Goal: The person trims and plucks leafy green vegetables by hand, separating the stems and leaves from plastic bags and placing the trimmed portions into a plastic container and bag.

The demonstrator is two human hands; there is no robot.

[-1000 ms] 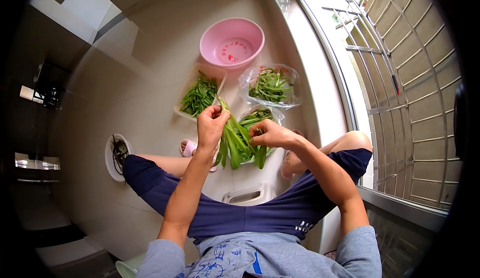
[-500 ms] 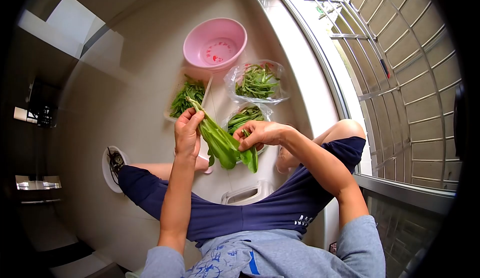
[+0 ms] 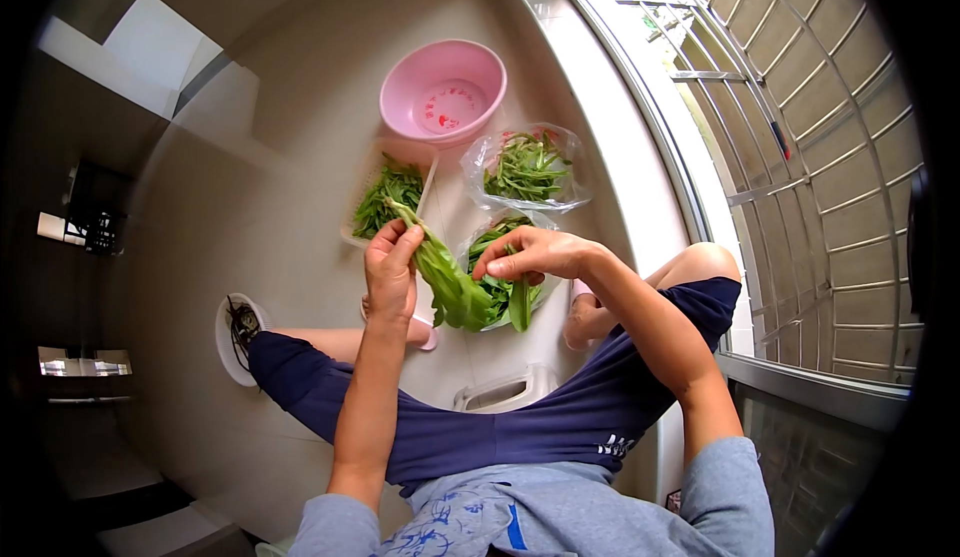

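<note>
My left hand (image 3: 392,267) is closed on the pale stem end of a leafy green vegetable (image 3: 452,285), whose broad leaves hang down to the right. Close to those leaves, my right hand (image 3: 530,255) has its fingers bent, with a loose green leaf (image 3: 520,305) held in them. Beneath the right hand lies a plastic bag of greens (image 3: 500,232). Behind my left hand is a rectangular basket (image 3: 433,172) with green pieces in it.
A pink basin (image 3: 443,87) stands beyond the basket. Right of the basket is another bag of greens (image 3: 528,167). A white bowl (image 3: 228,352) with dark scraps sits by my left knee. A barred window (image 3: 800,187) runs along the right.
The leaves in my left hand have swung and spread differently. My right hand has come off the upper leaves and shifted slightly, with its fingers more spread than half a second ago.
</note>
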